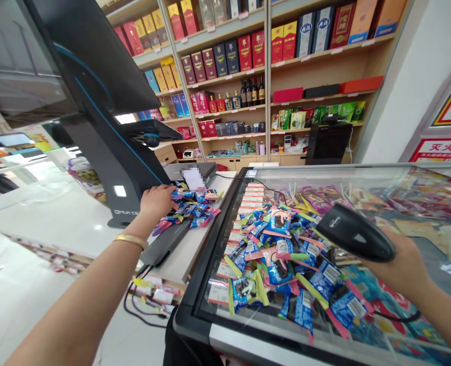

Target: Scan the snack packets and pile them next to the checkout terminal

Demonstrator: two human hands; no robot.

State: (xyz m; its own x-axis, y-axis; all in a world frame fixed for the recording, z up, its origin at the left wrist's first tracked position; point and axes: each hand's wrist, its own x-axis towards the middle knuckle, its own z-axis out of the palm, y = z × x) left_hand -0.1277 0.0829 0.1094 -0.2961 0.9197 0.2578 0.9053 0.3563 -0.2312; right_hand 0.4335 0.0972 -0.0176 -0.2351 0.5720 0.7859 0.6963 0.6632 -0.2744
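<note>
My right hand (408, 264) is wrapped around a black handheld barcode scanner (355, 234), holding it over the glass counter. Below the scanner's head spreads a heap of small blue snack packets (280, 267) with pink and green ends; barcodes show on several. At the left, my left hand (156, 202) reaches into a second pile of the same packets (197, 208), beside the monitor stand. Its fingers are bent and closed on a packet at the pile's edge, partly hidden. A gold bangle (131, 239) circles the left wrist.
A large black monitor on a slanted stand (122, 152) rises at the left. The glass-topped display counter (206, 300) has a raised black edge. Cables (133, 300) hang between the counters. Shelves of boxes and bottles (229, 76) line the back wall.
</note>
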